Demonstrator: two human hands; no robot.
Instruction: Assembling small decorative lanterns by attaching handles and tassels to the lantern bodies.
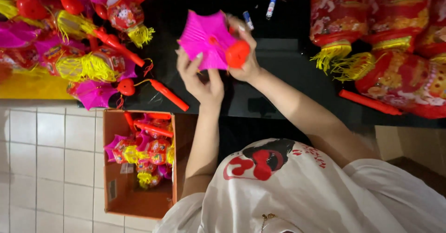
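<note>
Black glossy tabletop point(278, 75), upper centre of frame: my left hand point(200, 82) and right hand point(246, 59) both grip a folded magenta paper lantern point(206, 40) with a red plastic cap point(237, 54), its pleated fan tilting toward upper left. Tasselled finished lanterns point(93, 61) crowd the upper left.

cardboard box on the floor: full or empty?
Partly full: the open cardboard box holds small lanterns at its far end; bare bottom shows nearer.

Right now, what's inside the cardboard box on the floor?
The box holds small lanterns with yellow tassels and red handles, piled at its far end. The near end shows bare bottom. Anything under the pile is covered.
</note>
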